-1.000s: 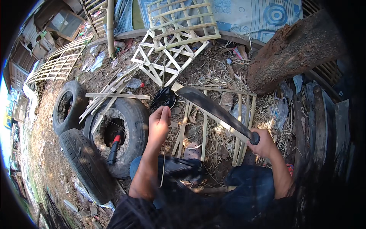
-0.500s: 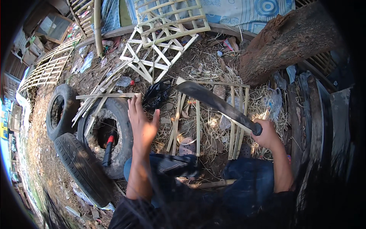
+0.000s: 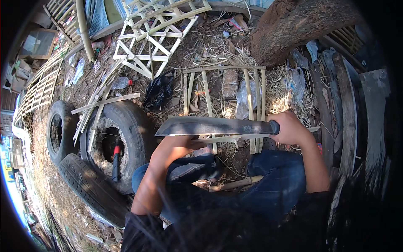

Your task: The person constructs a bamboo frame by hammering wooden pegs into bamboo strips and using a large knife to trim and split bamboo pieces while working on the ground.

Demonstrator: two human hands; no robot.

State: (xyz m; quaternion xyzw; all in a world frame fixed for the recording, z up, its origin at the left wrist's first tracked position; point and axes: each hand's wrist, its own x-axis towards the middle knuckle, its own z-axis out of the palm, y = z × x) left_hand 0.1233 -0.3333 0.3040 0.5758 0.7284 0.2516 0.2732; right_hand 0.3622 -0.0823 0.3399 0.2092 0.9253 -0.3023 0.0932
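My right hand is closed round the dark handle of a machete. The long blade lies almost level, its tip pointing left over my left wrist. Just below the blade runs a pale bamboo strip, which also passes through my right hand and sticks out beyond it. My left hand is bent in at the strip's left end and closed on it, its fingers partly hidden by the blade. Beyond my hands, a small frame of bamboo strips lies on the ground, a crosspiece along its far side.
Old tires lie at left, a red-and-black handled tool resting in one. Loose bamboo strips lean across it. Farther off are a bamboo lattice, a black plastic bag and a brick. A tree trunk slants at far right.
My left hand has come down and inward from an open, raised pose to the strip's end. The machete has swung from slanting away to nearly level, closer to me. The view has shifted.
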